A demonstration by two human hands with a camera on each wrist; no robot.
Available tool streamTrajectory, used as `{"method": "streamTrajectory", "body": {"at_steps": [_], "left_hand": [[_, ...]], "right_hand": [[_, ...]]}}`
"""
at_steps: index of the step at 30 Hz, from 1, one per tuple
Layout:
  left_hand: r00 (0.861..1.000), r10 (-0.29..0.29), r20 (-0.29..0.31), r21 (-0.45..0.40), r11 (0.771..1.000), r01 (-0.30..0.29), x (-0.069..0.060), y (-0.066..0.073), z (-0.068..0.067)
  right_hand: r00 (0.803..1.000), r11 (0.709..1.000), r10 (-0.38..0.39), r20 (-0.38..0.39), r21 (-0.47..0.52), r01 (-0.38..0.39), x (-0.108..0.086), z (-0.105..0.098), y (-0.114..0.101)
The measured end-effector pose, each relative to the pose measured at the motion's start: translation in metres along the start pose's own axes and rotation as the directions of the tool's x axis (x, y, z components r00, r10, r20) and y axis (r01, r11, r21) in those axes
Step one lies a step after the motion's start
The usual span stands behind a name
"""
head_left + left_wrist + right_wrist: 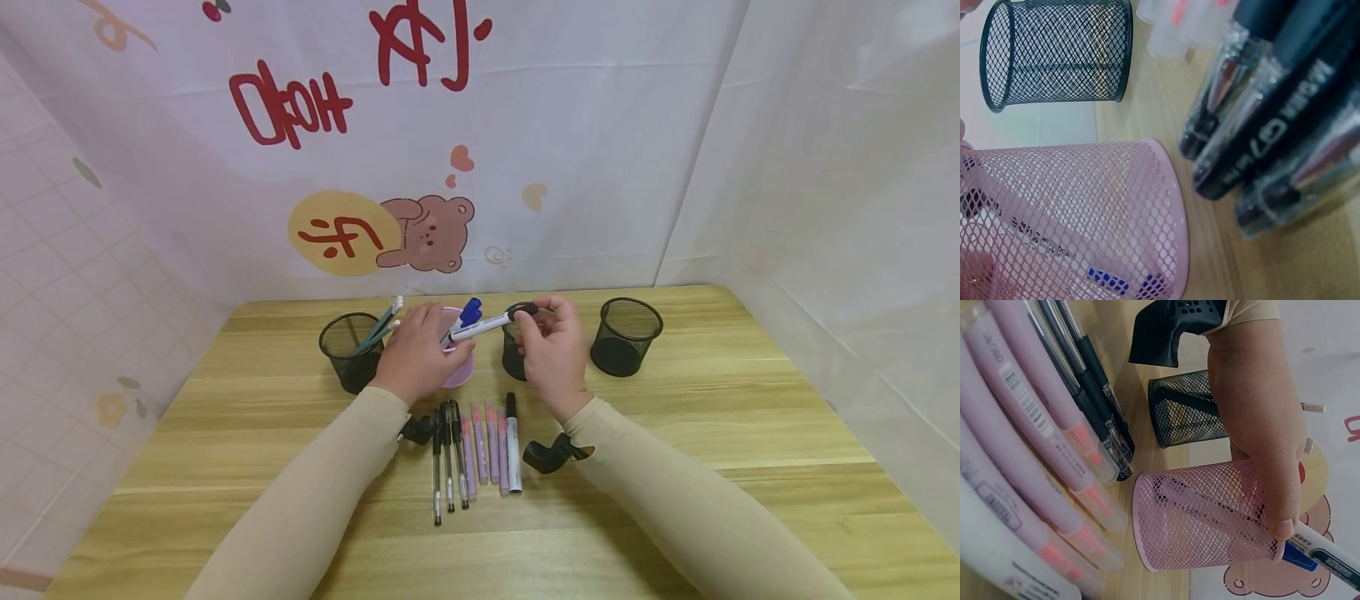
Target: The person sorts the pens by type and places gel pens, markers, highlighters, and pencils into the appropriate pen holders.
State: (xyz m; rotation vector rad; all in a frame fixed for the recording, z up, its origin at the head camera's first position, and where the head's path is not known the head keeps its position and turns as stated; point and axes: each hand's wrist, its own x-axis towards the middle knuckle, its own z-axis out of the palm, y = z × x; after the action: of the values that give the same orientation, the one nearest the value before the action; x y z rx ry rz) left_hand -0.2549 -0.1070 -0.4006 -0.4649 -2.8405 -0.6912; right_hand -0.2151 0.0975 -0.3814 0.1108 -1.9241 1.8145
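Observation:
My left hand (416, 354) grips the pink mesh pen cup (1147, 519), its thumb at the rim in the right wrist view. Blue-capped markers (471, 312) lean inside that cup. Between its fingertips my right hand (557, 354) pinches a black-capped whiteboard marker (483, 326) by the cap end. The marker slants down to the left, its white end at the pink cup's mouth. Whether that end is inside the rim is hard to tell.
Left of the pink cup, a black mesh cup (345, 346) holds green pencils (378, 329). Two more black mesh cups stand rightward, one behind my right hand and one (627, 333) beyond. Black gel pens (449, 458), pink highlighters (492, 446) and another black-capped marker (513, 454) lie in front.

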Motion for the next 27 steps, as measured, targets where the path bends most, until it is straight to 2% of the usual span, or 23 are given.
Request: {"method": "streamTrajectory", "body": {"at_steps": [12,27], "left_hand": [[1.000,0.001,-0.007,0.013,1.000,-0.001,0.0005,-0.0012,0.0020],[1.000,-0.008,-0.005,0.009,1.000,0.008,0.0011,-0.0025,0.0027]], "right_hand": [[0.999,0.998,-0.048,0.006,-0.044,0.048,-0.0011,0.0012,0.0038],[0.999,0.993,-0.043,0.001,-0.111,0.043,-0.0035,0.0028,0.0043]]}}
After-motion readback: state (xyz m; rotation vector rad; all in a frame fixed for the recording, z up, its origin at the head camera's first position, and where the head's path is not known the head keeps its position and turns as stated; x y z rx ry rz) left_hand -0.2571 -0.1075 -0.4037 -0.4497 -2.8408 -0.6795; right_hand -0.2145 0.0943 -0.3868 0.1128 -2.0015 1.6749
